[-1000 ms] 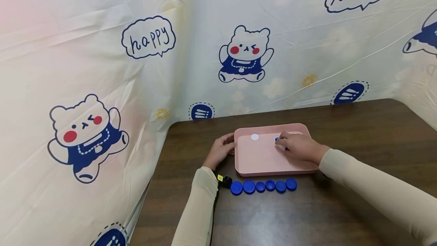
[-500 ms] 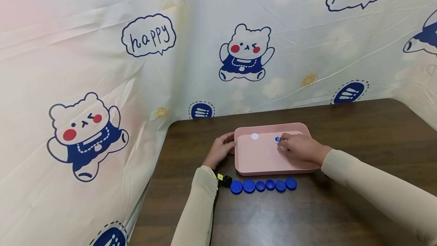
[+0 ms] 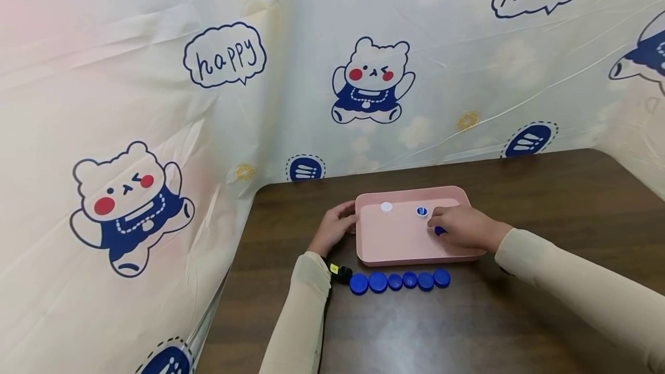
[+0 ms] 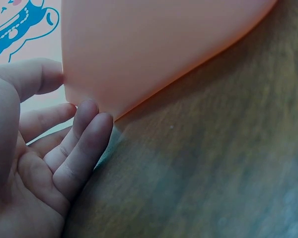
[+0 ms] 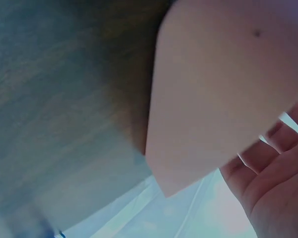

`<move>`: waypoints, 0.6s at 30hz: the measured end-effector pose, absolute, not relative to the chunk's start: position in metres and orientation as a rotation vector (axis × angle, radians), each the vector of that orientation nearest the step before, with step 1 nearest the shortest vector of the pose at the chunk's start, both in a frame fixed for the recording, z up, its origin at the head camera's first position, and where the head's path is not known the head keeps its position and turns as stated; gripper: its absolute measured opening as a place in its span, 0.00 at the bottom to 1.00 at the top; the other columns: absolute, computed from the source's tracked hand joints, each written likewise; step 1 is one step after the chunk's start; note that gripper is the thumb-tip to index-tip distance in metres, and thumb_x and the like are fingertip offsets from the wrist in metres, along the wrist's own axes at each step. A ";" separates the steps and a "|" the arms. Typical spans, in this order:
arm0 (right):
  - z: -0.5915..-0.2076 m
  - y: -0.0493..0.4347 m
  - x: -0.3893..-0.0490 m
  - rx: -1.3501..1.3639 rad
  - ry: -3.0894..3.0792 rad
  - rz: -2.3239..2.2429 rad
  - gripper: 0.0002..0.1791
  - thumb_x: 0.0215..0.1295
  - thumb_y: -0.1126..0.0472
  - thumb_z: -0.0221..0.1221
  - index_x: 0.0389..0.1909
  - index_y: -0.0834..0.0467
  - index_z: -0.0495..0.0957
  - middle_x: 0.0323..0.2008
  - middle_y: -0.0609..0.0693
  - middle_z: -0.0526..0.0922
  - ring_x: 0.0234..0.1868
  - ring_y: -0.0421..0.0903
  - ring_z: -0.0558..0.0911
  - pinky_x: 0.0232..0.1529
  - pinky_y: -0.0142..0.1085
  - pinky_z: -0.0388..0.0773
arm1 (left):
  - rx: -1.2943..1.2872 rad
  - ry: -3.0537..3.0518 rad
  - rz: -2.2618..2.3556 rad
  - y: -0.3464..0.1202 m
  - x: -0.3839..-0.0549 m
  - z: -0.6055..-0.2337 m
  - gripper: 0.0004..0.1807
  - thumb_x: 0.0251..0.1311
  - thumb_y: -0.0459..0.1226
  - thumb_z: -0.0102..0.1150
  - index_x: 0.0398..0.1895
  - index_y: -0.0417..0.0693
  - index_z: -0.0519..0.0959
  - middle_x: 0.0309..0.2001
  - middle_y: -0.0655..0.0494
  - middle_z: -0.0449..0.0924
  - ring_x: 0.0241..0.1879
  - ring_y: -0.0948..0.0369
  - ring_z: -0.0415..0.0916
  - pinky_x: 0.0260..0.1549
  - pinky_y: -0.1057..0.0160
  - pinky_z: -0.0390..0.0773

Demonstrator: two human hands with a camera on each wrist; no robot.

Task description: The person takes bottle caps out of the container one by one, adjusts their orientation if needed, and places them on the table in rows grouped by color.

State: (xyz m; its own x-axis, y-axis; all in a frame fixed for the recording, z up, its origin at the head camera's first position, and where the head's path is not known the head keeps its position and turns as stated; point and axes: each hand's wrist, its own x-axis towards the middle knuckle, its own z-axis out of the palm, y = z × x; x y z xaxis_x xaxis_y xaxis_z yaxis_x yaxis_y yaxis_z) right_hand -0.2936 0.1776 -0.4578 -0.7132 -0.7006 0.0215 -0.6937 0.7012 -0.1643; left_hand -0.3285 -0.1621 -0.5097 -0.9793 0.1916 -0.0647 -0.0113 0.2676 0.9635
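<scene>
Inside the shallow pink tray [image 3: 397,241] is my right hand [image 3: 464,227], fingers bent down over its right half. A blue bottle cap [image 3: 440,230] shows under its fingertips, pinched there and mostly covered. Just left of these fingers lies a round piece [image 3: 422,211] with a white rim and a blue middle. Farther left, near the back wall, is a white disc [image 3: 386,206]. My left hand [image 3: 332,228] rests at the tray's left end. In the left wrist view, its relaxed fingers [image 4: 92,139] touch the tray's outer wall [image 4: 139,44].
A row of several blue bottle caps [image 3: 377,282] lies on the dark wooden table [image 3: 395,333] along the tray's near side. By the left wrist is a black camera [image 3: 343,274]. A curtain with printed bears [image 3: 371,79] hangs behind the table.
My right hand has drawn slightly right, bringing the white-rimmed piece fully into view. A blue cap now shows under its fingertips. The left hand stays at the tray's end.
</scene>
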 end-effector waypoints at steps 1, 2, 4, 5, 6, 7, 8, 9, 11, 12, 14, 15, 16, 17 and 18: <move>-0.457 0.177 -0.293 -1.176 2.859 -0.249 0.15 0.60 0.62 0.66 0.49 0.55 0.85 0.44 0.50 0.82 0.46 0.48 0.82 0.51 0.46 0.78 | 0.171 2.358 1.802 -0.162 -0.328 -0.510 0.25 0.65 0.38 0.61 0.65 0.47 0.73 0.56 0.51 0.77 0.37 0.54 0.81 0.37 0.58 0.83; -0.456 0.176 -0.293 -1.184 2.861 -0.245 0.15 0.60 0.62 0.66 0.49 0.55 0.85 0.44 0.50 0.83 0.46 0.48 0.82 0.51 0.46 0.78 | 0.173 2.355 1.804 -0.162 -0.328 -0.511 0.25 0.65 0.38 0.61 0.65 0.47 0.73 0.56 0.51 0.77 0.37 0.54 0.81 0.37 0.58 0.83; -0.453 0.176 -0.291 -1.198 2.865 -0.243 0.15 0.59 0.63 0.66 0.49 0.56 0.85 0.45 0.51 0.83 0.47 0.49 0.82 0.51 0.46 0.78 | 0.175 2.352 1.810 -0.162 -0.327 -0.511 0.25 0.65 0.38 0.61 0.65 0.47 0.73 0.56 0.51 0.77 0.36 0.54 0.81 0.37 0.58 0.83; -0.452 0.176 -0.291 -1.209 2.868 -0.243 0.15 0.59 0.63 0.66 0.48 0.56 0.85 0.44 0.51 0.83 0.47 0.49 0.82 0.51 0.46 0.78 | 0.178 2.350 1.815 -0.162 -0.328 -0.511 0.25 0.65 0.38 0.61 0.65 0.46 0.73 0.55 0.51 0.77 0.36 0.54 0.81 0.36 0.58 0.83; -0.450 0.175 -0.290 -1.221 2.872 -0.244 0.15 0.59 0.63 0.66 0.48 0.57 0.85 0.44 0.51 0.83 0.47 0.49 0.82 0.51 0.46 0.78 | 0.179 2.349 1.816 -0.162 -0.328 -0.511 0.25 0.65 0.38 0.61 0.65 0.46 0.73 0.55 0.51 0.77 0.36 0.54 0.81 0.36 0.58 0.83; -0.449 0.175 -0.289 -1.228 2.875 -0.241 0.15 0.59 0.63 0.66 0.48 0.57 0.85 0.44 0.51 0.83 0.46 0.49 0.82 0.50 0.45 0.78 | 0.182 2.347 1.818 -0.162 -0.328 -0.511 0.25 0.65 0.38 0.61 0.65 0.46 0.73 0.56 0.51 0.77 0.36 0.54 0.81 0.36 0.58 0.83; -0.448 0.175 -0.288 -1.233 2.876 -0.239 0.15 0.59 0.63 0.66 0.48 0.57 0.85 0.44 0.51 0.83 0.46 0.49 0.83 0.50 0.45 0.79 | 0.183 2.347 1.818 -0.162 -0.328 -0.511 0.25 0.65 0.38 0.61 0.65 0.46 0.73 0.56 0.51 0.77 0.36 0.54 0.81 0.36 0.58 0.83; -0.447 0.175 -0.287 -1.233 2.876 -0.237 0.15 0.59 0.63 0.66 0.48 0.57 0.85 0.44 0.51 0.83 0.46 0.48 0.83 0.50 0.45 0.79 | 0.187 2.345 1.821 -0.162 -0.328 -0.511 0.25 0.65 0.38 0.61 0.65 0.46 0.73 0.56 0.51 0.77 0.36 0.54 0.81 0.36 0.58 0.83; -0.445 0.175 -0.284 -1.226 2.872 -0.232 0.15 0.59 0.62 0.67 0.48 0.56 0.85 0.44 0.50 0.83 0.45 0.48 0.83 0.49 0.44 0.79 | 0.188 2.343 1.822 -0.162 -0.328 -0.510 0.25 0.65 0.38 0.60 0.65 0.46 0.73 0.56 0.51 0.77 0.36 0.54 0.81 0.36 0.58 0.83; -0.443 0.175 -0.283 -1.222 2.869 -0.228 0.15 0.59 0.61 0.67 0.49 0.56 0.85 0.44 0.50 0.83 0.45 0.48 0.83 0.48 0.44 0.79 | 0.185 2.343 1.820 -0.162 -0.328 -0.510 0.25 0.65 0.38 0.60 0.65 0.46 0.73 0.56 0.51 0.77 0.36 0.54 0.81 0.36 0.58 0.83; -0.440 0.175 -0.280 -1.216 2.866 -0.217 0.16 0.59 0.60 0.67 0.49 0.56 0.85 0.44 0.50 0.83 0.44 0.48 0.83 0.48 0.44 0.80 | 0.184 2.343 1.819 -0.162 -0.328 -0.510 0.24 0.65 0.38 0.60 0.65 0.47 0.73 0.55 0.51 0.77 0.36 0.54 0.81 0.36 0.58 0.83; -0.438 0.174 -0.278 -1.215 2.867 -0.211 0.16 0.59 0.60 0.67 0.49 0.56 0.85 0.44 0.50 0.83 0.44 0.48 0.83 0.47 0.44 0.80 | 0.183 2.341 1.820 -0.162 -0.327 -0.510 0.24 0.65 0.38 0.60 0.65 0.47 0.73 0.55 0.51 0.77 0.36 0.54 0.81 0.36 0.58 0.83; -0.437 0.175 -0.276 -1.213 2.866 -0.211 0.16 0.59 0.60 0.67 0.49 0.56 0.85 0.44 0.50 0.83 0.43 0.48 0.83 0.47 0.44 0.80 | 0.181 2.341 1.817 -0.162 -0.327 -0.509 0.24 0.65 0.38 0.60 0.65 0.47 0.73 0.55 0.51 0.77 0.36 0.54 0.81 0.36 0.58 0.83; -0.436 0.175 -0.275 -1.215 2.868 -0.206 0.16 0.59 0.60 0.67 0.49 0.56 0.85 0.44 0.50 0.83 0.43 0.48 0.83 0.46 0.44 0.80 | 0.180 2.338 1.817 -0.162 -0.327 -0.509 0.24 0.65 0.38 0.60 0.65 0.47 0.73 0.56 0.51 0.77 0.36 0.54 0.81 0.36 0.58 0.83; -0.435 0.175 -0.273 -1.218 2.868 -0.203 0.16 0.59 0.60 0.68 0.49 0.56 0.85 0.43 0.50 0.83 0.42 0.48 0.83 0.46 0.44 0.81 | 0.180 2.334 1.818 -0.162 -0.327 -0.510 0.25 0.65 0.38 0.60 0.65 0.47 0.73 0.56 0.50 0.77 0.36 0.54 0.81 0.36 0.58 0.83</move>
